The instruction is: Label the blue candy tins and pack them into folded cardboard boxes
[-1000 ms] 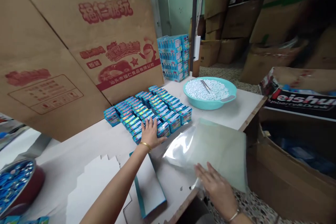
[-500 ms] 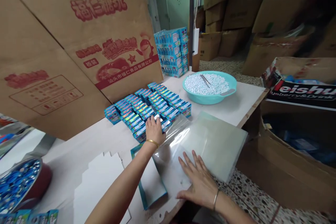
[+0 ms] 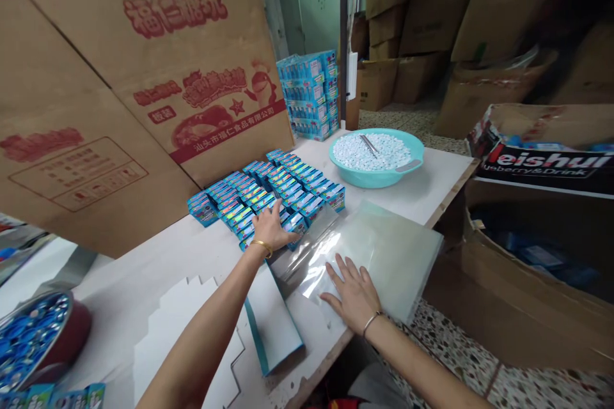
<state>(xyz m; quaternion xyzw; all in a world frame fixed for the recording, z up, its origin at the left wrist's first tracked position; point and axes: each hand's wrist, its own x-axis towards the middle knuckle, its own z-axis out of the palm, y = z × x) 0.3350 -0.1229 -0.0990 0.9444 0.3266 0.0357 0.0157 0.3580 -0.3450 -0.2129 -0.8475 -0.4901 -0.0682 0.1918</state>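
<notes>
Rows of small blue printed boxes (image 3: 307,182) stand close together on the table. My left hand (image 3: 269,229) is over their near edge, its thumb spread away from the fingers, with nothing seen in its grasp. Flat on a stack of clear plastic sheets (image 3: 388,249) lies my right hand (image 3: 354,297), fingers spread. The left part of the film is wrinkled and shiny, reaching toward the boxes. Below my left hand sits a shallow open tray (image 3: 275,323) with blue edges and a white inside, partly covered by my forearm.
A turquoise basin (image 3: 378,179) holds white pellets and metal tweezers. White cards (image 3: 167,326) lie by my left forearm, near a red bowl (image 3: 77,326) of blue packets. A large carton (image 3: 144,96) stands behind; wrapped blue packs (image 3: 309,96) are stacked beyond. Open cartons (image 3: 532,268) stand right.
My left hand has shifted slightly left and its thumb has spread out. My right hand has moved up, farther onto the plastic sheets. The view has shifted a little.
</notes>
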